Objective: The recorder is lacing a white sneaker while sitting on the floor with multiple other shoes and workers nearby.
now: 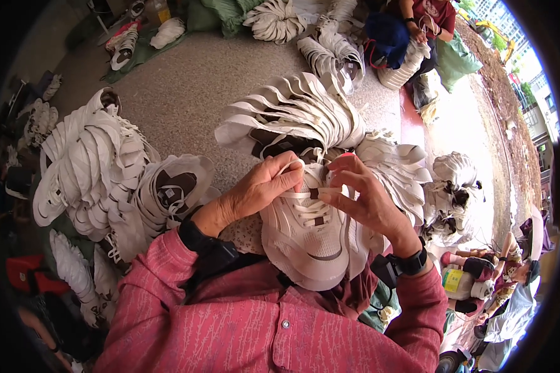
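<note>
A cream shoe upper [320,239] lies in my lap with its toe toward me. Its pale shoelace [300,195] crosses the tongue in several rows. My left hand [261,188] is closed, with thumb and forefinger pinching a loop of the lace at the left of the eyelets. My right hand [367,198] is curled at the right side of the opening, thumb and forefinger closing on the lace near a dark brown tab. The inner fingertips are partly hidden. Just beyond both hands stands a fanned stack of cream uppers [305,115].
More nested uppers are heaped at my left [96,165] and right [395,171]. Across the speckled floor [186,81], another person [420,28] handles a roll of uppers beside a green sack [457,62]. Further people and bags [479,286] crowd the lower right.
</note>
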{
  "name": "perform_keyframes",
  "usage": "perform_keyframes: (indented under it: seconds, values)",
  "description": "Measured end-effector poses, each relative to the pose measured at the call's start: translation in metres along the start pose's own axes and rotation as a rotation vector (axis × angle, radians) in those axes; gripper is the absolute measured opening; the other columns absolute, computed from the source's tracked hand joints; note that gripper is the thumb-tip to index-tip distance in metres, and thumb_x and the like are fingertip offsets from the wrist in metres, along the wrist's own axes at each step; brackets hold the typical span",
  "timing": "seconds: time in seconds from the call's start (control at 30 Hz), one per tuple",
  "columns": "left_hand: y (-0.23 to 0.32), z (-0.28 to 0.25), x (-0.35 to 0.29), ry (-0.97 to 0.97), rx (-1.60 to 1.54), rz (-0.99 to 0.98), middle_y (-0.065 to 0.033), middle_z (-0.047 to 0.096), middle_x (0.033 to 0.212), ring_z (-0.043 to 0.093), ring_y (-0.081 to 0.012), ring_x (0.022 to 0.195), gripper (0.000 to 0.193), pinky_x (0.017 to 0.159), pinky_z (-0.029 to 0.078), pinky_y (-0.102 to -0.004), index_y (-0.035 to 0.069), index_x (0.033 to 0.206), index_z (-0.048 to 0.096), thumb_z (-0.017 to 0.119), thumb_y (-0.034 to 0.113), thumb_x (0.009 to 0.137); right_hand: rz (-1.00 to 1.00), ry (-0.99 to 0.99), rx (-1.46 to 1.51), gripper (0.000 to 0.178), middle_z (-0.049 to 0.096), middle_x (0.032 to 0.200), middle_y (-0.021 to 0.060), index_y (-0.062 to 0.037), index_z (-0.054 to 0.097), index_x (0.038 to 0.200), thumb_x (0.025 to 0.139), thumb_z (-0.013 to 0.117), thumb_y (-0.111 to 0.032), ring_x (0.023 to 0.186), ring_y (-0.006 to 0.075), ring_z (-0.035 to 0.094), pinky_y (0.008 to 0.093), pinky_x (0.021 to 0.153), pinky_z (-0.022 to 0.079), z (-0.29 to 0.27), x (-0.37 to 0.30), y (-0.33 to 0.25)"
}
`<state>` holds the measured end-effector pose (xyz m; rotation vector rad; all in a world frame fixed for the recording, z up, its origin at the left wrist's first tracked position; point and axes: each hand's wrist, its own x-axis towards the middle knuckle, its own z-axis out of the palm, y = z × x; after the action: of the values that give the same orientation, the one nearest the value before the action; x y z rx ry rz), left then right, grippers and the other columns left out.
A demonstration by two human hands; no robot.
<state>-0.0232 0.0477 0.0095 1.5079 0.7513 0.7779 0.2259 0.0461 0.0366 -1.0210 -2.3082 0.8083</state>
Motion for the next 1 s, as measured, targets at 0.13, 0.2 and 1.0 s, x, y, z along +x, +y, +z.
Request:
perform_keyframes:
  seconds: [0.13,0.2,1.0]
  values:
    - [-0.002,0.0,-0.001,-0.002,-0.006,0.013,0.0032,0.053,0.083,0.046,-0.006,0.08,0.025,0.076,0.038,-0.0216,0.008,0.092,0.053,0.048,0.031,0.101,0.087,0.108,0.115,0.009,0.059,0.114,0.0159,-0.0024,0.064,0.088,0.084,0.07,-0.009,0.098,0.031,0.061,0.0366,0.083,0.049,0.007,0.001,0.006]
    - [0.0,0.002,0.001,0.002,-0.009,0.019,0.0035,0.053,0.083,0.046,-0.0058,0.08,0.026,0.076,0.038,-0.0216,0.008,0.092,0.053,0.047,0.031,0.102,0.148,0.17,0.172,0.007,0.059,0.114,0.0158,-0.0018,0.064,0.088,0.084,0.069,-0.006,0.095,0.03,0.061,0.0351,0.081,0.049,0.008,-0.003,0.007]
    - [0.005,0.009,-0.002,0.044,0.588,0.2,0.0004,0.058,0.092,0.053,-0.017,0.094,0.01,0.093,0.035,-0.0328,0.009,0.083,0.066,0.071,0.017,0.08,0.18,0.252,0.213,0.01,0.059,0.114,0.0141,0.0014,0.063,0.087,0.087,0.066,-0.008,0.099,0.0238,0.06,0.0325,0.086,0.048,0.02,-0.016,0.011]
